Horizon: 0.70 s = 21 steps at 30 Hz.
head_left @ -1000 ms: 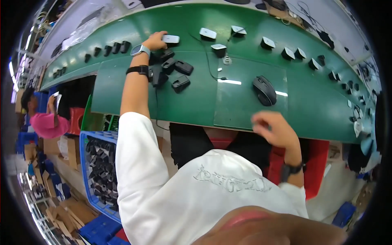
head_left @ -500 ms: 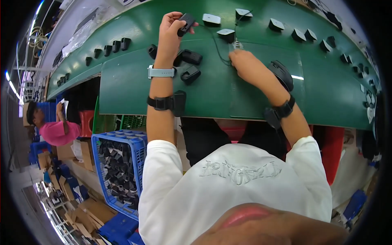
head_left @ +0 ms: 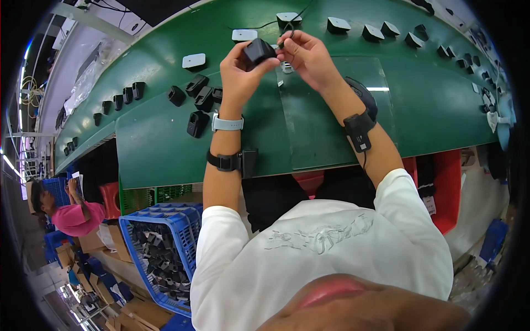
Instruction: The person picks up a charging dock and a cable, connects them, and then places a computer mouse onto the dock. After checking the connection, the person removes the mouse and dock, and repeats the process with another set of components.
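Over the green table, my left hand [head_left: 241,71] grips a small black box-shaped device [head_left: 258,51] between thumb and fingers. My right hand [head_left: 310,58] is closed in a pinch on the end of a thin black cable [head_left: 291,27], right up against the device's side. Whether the plug sits in the device cannot be made out, as the fingertips cover it. Beside my left wrist lie several loose black devices [head_left: 197,124]. White-topped black units [head_left: 244,35] stand just beyond my hands.
A rounded black object [head_left: 364,102] lies by my right forearm. More white-topped units [head_left: 372,33] run along the right, and a row of black ones [head_left: 127,95] along the left. At lower left stands a blue crate [head_left: 190,220] of black parts; a person in pink [head_left: 80,219] sits beyond.
My right hand has risen with the cable end to meet the device in my left hand. The device has been turned. The whole view has shifted, and a white-topped unit now shows at left.
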### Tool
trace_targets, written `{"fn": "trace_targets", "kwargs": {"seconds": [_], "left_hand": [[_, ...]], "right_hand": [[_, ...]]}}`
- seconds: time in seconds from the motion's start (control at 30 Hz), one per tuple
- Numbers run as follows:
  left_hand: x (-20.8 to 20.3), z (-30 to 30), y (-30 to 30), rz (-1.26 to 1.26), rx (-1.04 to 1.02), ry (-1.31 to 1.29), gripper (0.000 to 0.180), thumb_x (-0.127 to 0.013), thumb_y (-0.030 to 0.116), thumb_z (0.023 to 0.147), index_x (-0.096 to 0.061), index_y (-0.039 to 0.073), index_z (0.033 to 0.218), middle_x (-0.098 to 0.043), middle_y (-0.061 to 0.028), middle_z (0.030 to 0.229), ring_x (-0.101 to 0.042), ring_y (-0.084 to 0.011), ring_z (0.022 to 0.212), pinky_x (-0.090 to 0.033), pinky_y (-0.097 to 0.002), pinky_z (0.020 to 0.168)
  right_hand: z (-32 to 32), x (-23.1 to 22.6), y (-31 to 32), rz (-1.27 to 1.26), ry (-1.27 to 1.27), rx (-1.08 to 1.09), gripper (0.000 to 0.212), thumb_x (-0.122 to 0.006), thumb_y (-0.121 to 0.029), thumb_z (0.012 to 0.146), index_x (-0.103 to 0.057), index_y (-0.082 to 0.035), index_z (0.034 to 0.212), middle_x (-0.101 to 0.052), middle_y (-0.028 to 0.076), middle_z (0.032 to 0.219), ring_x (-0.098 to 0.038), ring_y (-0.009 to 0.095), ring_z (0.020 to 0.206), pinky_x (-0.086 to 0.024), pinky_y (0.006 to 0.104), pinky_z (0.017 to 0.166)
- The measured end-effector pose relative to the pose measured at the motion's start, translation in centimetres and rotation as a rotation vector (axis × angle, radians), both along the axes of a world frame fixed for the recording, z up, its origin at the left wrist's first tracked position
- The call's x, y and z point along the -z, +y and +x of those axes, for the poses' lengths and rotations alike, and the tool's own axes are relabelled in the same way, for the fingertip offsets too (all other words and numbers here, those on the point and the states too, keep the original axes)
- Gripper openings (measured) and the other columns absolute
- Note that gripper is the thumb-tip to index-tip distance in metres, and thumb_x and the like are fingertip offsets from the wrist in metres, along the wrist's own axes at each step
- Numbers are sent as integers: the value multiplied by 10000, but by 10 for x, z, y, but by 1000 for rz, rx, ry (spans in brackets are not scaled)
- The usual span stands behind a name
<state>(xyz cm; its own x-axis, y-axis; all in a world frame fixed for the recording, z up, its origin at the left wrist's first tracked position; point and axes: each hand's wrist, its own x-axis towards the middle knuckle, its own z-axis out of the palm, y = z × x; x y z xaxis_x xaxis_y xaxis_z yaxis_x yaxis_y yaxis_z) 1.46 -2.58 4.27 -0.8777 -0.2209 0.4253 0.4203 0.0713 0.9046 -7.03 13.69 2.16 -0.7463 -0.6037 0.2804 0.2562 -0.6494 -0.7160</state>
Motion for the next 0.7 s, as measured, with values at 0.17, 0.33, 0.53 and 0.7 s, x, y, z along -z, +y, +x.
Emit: {"fn": "trace_targets", "kwargs": {"seconds": [0.17,0.33,0.53,0.7], "left_hand": [[16,1,-1,210,94,39,446,-802,22,801,-567,7,1179,-647,-61,1024,-635,-132,852,-532,-255,746],[10,6,-2,-293,-11,42,429,-764,139,585,-622,2,965,-589,-34,775,-544,-127,700,-491,-276,652],[24,-1,-8,-297,86,5,397,-756,150,607,-617,3,948,-578,-28,757,-529,-119,673,-463,-246,623],[27,-1,-4,-268,37,-3,384,-764,156,612,-618,4,933,-584,-32,742,-541,-117,666,-467,-250,617]], "right_hand": [[10,-5,-5,19,91,16,123,-649,-60,974,-658,-5,1084,-689,79,1068,-674,165,940,-559,307,860],[10,-14,1,324,390,263,157,-717,-20,910,-694,16,1061,-732,67,993,-696,135,945,-554,278,881],[3,-10,7,524,635,376,286,-728,-70,914,-664,-2,1184,-726,46,997,-698,132,932,-553,275,872],[0,-3,0,216,873,536,137,-725,-14,893,-696,43,1015,-725,50,891,-677,97,829,-546,251,757]]}}
